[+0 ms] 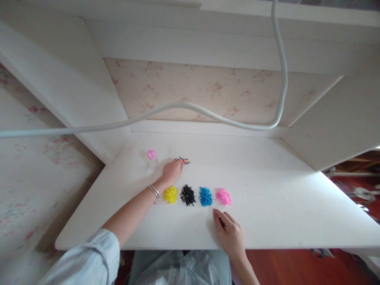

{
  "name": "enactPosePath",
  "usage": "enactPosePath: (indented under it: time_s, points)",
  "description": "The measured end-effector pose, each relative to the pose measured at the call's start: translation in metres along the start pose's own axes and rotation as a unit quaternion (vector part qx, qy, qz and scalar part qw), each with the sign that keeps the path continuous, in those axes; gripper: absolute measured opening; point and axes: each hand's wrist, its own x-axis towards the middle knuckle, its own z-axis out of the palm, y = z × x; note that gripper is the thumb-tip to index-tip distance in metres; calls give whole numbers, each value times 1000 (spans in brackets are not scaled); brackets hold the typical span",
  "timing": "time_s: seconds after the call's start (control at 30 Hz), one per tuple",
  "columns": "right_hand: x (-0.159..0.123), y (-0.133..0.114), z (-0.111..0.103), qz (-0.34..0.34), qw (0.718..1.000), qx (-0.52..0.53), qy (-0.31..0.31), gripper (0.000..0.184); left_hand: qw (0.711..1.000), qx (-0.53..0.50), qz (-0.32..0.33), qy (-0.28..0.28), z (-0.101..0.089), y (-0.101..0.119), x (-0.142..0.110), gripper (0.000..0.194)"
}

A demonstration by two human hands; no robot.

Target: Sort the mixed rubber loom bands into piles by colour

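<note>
My left hand [173, 171] reaches to the back of the desk, its fingers closed at a small bundle of multicoloured rubber bands [185, 161]. How much of the bundle lies under the fingertips is hidden. In front of that hand, four small heaps form a row: yellow rubber bands [170, 194], black rubber bands [188, 195], blue rubber bands [205, 196] and pink rubber bands [223, 196]. Just below the pink heap rests my right hand [230, 231], fingers curled with thumb and forefinger close together. Whether anything is inside them cannot be seen.
A round pink piece [151, 154] lies at the back left of the white desk [276, 198]. A thick white cable [184, 105] crosses the view above the desk. Side panels [335, 118] bound the desk on both sides.
</note>
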Motion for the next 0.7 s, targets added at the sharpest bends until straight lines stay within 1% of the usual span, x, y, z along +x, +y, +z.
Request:
enactPosePath:
  time_s: [0.13,0.3,0.43,0.57,0.7]
  points:
    - [-1,-1,0,-2,1000,-21,-1,37,1000,2,-2,1,2,2,1,33]
    - [-3,-2,0,-2,999,-37,-4,37,1000,-8,-13,8,5,8,5,37]
    - [-3,-3,0,-4,999,-40,0,37,1000,-24,-5,7,-3,11,1,38]
    - [-2,-3,0,-6,999,-39,-6,38,999,-45,22,-5,-19,12,-16,33]
    - [-3,-3,0,-6,999,-45,-7,38,995,-64,59,-49,-31,10,-44,26]
